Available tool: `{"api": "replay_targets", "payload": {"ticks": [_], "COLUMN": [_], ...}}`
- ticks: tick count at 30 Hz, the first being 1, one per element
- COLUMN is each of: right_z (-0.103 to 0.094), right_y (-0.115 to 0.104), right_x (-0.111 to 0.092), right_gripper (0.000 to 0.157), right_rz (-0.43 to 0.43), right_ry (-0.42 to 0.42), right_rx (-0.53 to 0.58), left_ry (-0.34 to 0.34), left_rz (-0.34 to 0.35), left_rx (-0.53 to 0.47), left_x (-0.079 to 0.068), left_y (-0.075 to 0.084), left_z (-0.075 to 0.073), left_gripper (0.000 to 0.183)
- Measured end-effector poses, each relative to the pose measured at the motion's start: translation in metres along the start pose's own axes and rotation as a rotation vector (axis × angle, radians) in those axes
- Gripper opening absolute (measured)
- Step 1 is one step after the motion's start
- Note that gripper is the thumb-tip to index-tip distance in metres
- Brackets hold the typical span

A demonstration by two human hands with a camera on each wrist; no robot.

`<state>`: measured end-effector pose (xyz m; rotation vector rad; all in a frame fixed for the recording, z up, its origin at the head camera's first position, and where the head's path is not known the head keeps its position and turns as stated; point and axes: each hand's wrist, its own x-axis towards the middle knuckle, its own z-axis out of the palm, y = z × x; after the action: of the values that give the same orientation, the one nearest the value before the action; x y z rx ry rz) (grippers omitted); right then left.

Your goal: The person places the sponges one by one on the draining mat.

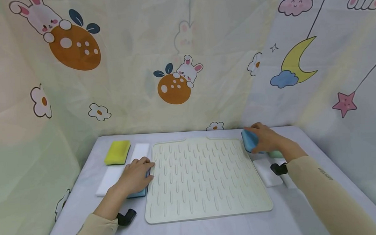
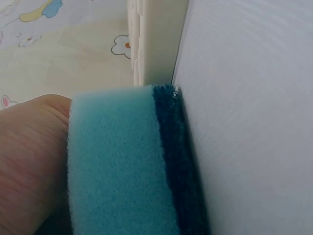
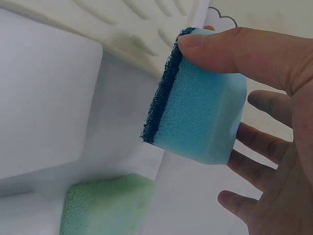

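In the head view my right hand (image 1: 266,138) holds a blue sponge (image 1: 250,140) at the far right corner of a cream ridged mat (image 1: 206,179). The right wrist view shows the thumb on the edge of its dark scouring layer, with fingers behind the sponge (image 3: 200,107). My left hand (image 1: 134,176) lies over another blue sponge (image 1: 137,194) at the mat's left edge, with its fingertips and thumb tip reaching the mat's rim. In the left wrist view that sponge (image 2: 117,161) sits with its dark side against the white surface; the fingertips are hidden there.
A yellow sponge (image 1: 117,152) lies at the back left, beside white blocks (image 1: 110,178). Right of the mat are a white block (image 1: 267,172) and a green sponge (image 1: 275,154), partly under the right arm. A printed cloth wall (image 1: 129,81) stands behind the white table.
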<state>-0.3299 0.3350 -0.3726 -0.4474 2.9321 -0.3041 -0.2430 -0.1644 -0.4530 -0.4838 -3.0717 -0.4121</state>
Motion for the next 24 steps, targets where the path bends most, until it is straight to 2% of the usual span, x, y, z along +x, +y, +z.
{"api": "replay_targets", "payload": {"ticks": [11,24], "right_z": [0.007,0.016], "right_y": [-0.017,-0.025], "right_x": [0.008,0.016], "right_gripper": [0.100,0.099], "right_rz": [-0.020,-0.048], "right_ry": [-0.011,-0.022], "right_rx": [0.046,0.042], "left_ry": [-0.008,-0.017], "left_rz": [-0.003,0.000], "left_rx": [-0.008,0.000], "left_x": [0.000,-0.001], "left_y": [0.002,0.002], "left_z": [0.000,-0.002], "left_gripper": [0.049,0.049]}}
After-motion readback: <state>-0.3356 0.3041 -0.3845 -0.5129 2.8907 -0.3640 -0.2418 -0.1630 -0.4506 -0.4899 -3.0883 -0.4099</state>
